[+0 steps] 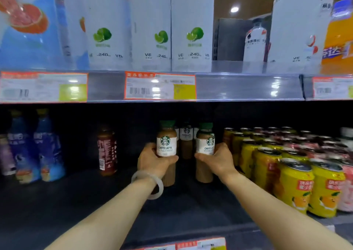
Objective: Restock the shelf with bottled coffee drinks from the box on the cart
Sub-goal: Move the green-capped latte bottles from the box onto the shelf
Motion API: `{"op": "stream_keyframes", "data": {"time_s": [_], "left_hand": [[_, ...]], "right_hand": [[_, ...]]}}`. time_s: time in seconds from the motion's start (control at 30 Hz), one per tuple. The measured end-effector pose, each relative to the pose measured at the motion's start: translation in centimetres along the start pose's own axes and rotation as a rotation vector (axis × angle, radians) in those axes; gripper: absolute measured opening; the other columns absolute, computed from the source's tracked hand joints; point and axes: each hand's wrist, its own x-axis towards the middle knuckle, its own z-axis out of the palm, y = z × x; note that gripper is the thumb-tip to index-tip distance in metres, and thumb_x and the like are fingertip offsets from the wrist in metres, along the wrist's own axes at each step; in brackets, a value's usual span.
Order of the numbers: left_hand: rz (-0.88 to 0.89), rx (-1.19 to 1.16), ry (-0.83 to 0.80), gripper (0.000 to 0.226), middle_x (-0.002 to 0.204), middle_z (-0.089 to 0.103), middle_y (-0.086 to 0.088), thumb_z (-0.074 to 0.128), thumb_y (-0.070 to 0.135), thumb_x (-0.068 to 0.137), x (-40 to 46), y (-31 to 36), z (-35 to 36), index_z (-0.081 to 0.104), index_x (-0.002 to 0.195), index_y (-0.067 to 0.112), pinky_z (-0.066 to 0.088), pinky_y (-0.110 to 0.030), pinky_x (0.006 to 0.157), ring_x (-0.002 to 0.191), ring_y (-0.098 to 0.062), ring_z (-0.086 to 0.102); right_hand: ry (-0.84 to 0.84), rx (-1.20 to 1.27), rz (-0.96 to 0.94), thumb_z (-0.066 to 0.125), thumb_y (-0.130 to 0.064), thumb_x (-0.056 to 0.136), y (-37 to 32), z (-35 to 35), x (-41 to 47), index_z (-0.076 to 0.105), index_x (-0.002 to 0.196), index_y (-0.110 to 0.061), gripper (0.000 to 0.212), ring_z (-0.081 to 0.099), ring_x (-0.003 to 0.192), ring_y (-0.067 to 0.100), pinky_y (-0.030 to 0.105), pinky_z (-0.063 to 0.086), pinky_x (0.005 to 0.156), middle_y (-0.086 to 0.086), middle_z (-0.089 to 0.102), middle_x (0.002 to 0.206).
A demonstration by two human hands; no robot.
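both hands reach into the dark lower shelf point(191, 207), each wrapped around a bottled coffee drink. the left hand point(152, 161) grips the left latte bottle point(166, 144) around its middle, thumb across the front under the white label, and wears a pale bangle point(150, 183) at the wrist. the right hand point(217, 159) grips the right latte bottle point(205, 144) the same way. both bottles stand upright with green caps, side by side near the middle of the shelf, set back from its front edge. a third coffee bottle point(186, 135) stands deeper between them. yellow cans point(294, 184) fill the shelf's right end, a dark red bottle point(107, 150) and blue bottles point(47, 146) stand toward the left end
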Motion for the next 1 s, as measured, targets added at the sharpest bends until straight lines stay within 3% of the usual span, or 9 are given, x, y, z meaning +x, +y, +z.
{"op": "stream_keyframes", "data": {"time_s": [0.07,0.2,0.33,0.5,0.67,1.0], "left_hand": [[-0.001,0.001,-0.011,0.048,0.083,0.057,0.006,0.084,0.015,0.065,1.1,-0.4,0.6,0.049,0.097,0.019,0.042,-0.019,0.056,0.079,-0.015,0.057],[-0.011,0.014,-0.033,0.053,0.093,0.061,0.001,0.083,0.016,0.065,2.5,-0.8,1.8,0.052,0.108,0.014,0.047,-0.029,0.071,0.086,-0.018,0.059],[-0.014,0.016,-0.031,0.053,0.087,0.057,0.007,0.083,0.018,0.066,3.4,-1.0,2.9,0.051,0.108,0.016,0.045,-0.021,0.062,0.084,-0.014,0.057],[-0.040,0.018,-0.004,0.054,0.095,0.058,0.001,0.083,0.016,0.065,4.3,-1.1,4.1,0.052,0.109,0.012,0.045,-0.027,0.074,0.087,-0.015,0.056],[-0.049,0.005,0.027,0.049,0.091,0.057,0.004,0.083,0.012,0.065,5.1,-1.3,4.7,0.050,0.100,0.017,0.043,-0.026,0.074,0.086,-0.014,0.056],[-0.053,0.022,0.090,0.051,0.092,0.057,0.000,0.084,0.012,0.064,6.4,-2.3,5.1,0.051,0.102,0.014,0.045,-0.027,0.075,0.085,-0.017,0.057]], "right_hand": [[0.028,-0.006,0.022,0.085,-0.029,0.061,0.3,0.3,1.0,0.052,0.112,-0.004,0.065,0.064,0.094,0.024,0.038,0.056,0.077,0.007,0.065,0.103],[0.050,-0.020,0.030,0.083,-0.024,0.065,0.7,0.4,2.8,0.046,0.114,-0.003,0.065,0.063,0.097,0.028,0.041,0.055,0.079,0.008,0.060,0.099],[0.050,0.001,0.060,0.083,-0.025,0.063,1.2,1.0,4.8,0.044,0.111,-0.007,0.064,0.062,0.099,0.027,0.044,0.054,0.084,0.010,0.061,0.105],[0.006,0.001,0.071,0.083,-0.023,0.065,0.9,2.2,6.7,0.045,0.113,-0.005,0.064,0.062,0.102,0.027,0.036,0.053,0.083,0.012,0.063,0.112],[-0.035,-0.016,0.027,0.083,-0.025,0.065,0.8,3.7,7.2,0.044,0.112,-0.006,0.064,0.062,0.102,0.027,0.033,0.052,0.083,0.012,0.063,0.113],[-0.114,0.017,-0.015,0.081,-0.017,0.069,1.1,4.3,6.7,0.038,0.117,-0.005,0.066,0.060,0.103,0.023,0.025,0.045,0.079,0.009,0.061,0.113]]}}
